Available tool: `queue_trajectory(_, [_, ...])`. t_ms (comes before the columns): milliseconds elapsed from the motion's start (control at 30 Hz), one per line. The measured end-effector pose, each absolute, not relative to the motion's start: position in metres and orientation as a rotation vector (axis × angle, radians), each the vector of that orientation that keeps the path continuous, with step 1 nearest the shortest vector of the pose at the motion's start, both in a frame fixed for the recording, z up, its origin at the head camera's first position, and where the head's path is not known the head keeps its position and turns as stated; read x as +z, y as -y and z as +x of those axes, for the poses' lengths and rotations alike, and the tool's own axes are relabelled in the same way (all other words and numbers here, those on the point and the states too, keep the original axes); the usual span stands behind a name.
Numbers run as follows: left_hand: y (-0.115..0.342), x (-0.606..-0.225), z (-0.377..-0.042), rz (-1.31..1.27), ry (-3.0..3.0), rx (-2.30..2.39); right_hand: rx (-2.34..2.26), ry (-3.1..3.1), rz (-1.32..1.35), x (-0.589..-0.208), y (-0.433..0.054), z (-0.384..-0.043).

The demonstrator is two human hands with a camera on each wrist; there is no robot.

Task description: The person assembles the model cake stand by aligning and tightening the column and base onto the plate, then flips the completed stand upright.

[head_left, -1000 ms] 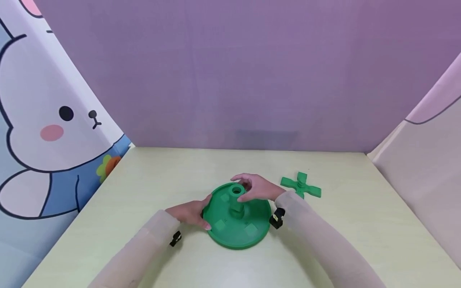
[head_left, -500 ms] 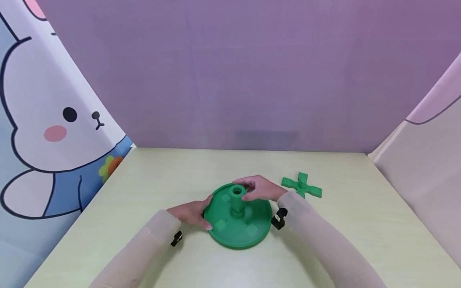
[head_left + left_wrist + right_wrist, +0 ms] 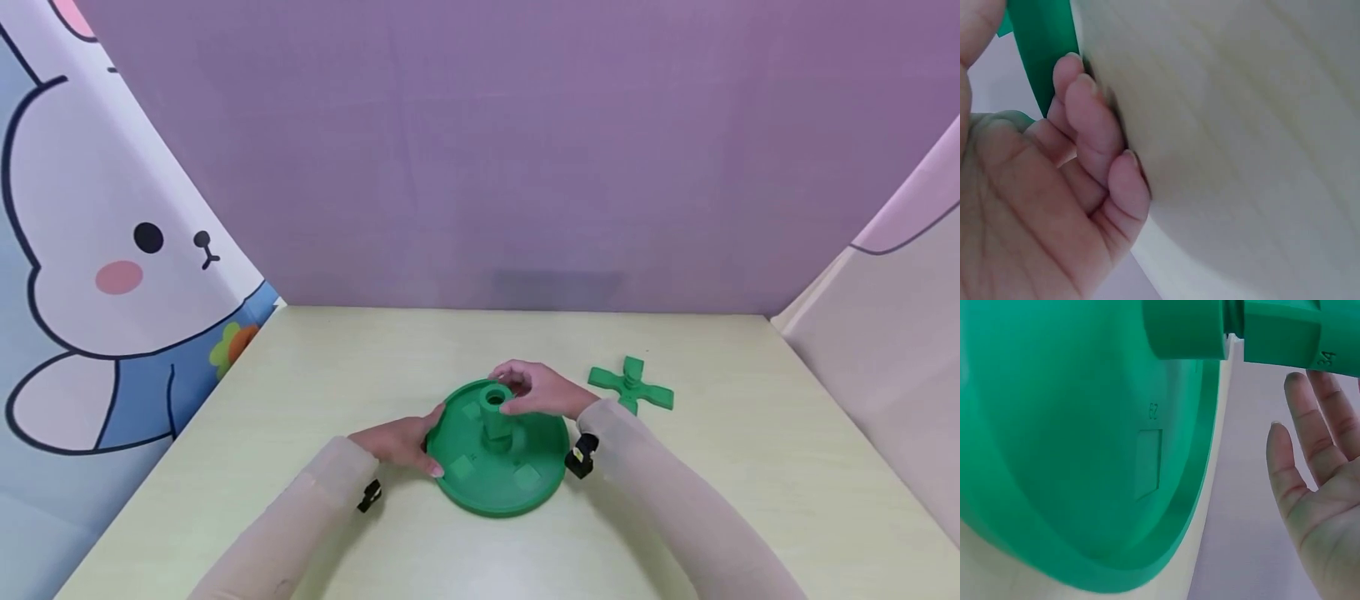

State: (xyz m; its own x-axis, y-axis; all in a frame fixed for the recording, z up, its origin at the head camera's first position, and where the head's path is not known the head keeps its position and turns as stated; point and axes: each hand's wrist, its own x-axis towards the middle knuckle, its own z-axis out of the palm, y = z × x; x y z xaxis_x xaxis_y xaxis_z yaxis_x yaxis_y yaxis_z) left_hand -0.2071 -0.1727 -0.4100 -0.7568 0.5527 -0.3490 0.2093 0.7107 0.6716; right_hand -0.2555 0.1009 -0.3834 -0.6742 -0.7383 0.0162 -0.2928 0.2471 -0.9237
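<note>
A round green dish-shaped base (image 3: 487, 492) with a raised rim lies on the table. Its left rim is held by my left hand (image 3: 397, 442); in the left wrist view that hand's curled fingers (image 3: 1094, 125) lie by the green edge, close to the tabletop. Above the base's central socket (image 3: 1185, 328) stands a short green tube (image 3: 496, 417), hollow at the top and marked "34". My right hand (image 3: 543, 392) grips the tube near its top from the right. A narrow notch shows between tube and socket in the right wrist view; how deep the tube sits is hidden.
A green cross-shaped piece (image 3: 632, 386) with a small central knob lies behind the right forearm, on the pale wooden table (image 3: 360, 350). A purple cloth wall (image 3: 480, 167) rises at the table's back edge. Printed cloth hangs at both sides.
The right hand's fingers have shifted slightly on the tube, whose lower end looks a little turned. The left hand keeps its place on the rim.
</note>
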Motion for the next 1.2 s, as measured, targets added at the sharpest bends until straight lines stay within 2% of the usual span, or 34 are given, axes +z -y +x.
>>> queue_trajectory(500, [0.1691,-0.4065,-0.2067,0.514,-2.379,0.847,-1.419,-2.127,-0.912,-0.3842,-0.0973,-0.2528])
queue_trajectory(867, [0.1689,-0.4069,-0.2074,0.508,-2.385,0.842,-1.460,-2.064,-1.047,-0.3903,-0.1022,-0.2540])
queue_trajectory(1200, [0.1716,-0.4103,-0.2124,0.631,-2.326,0.947,-1.431,-2.093,-0.971,-0.3908,-0.1013,-0.2534])
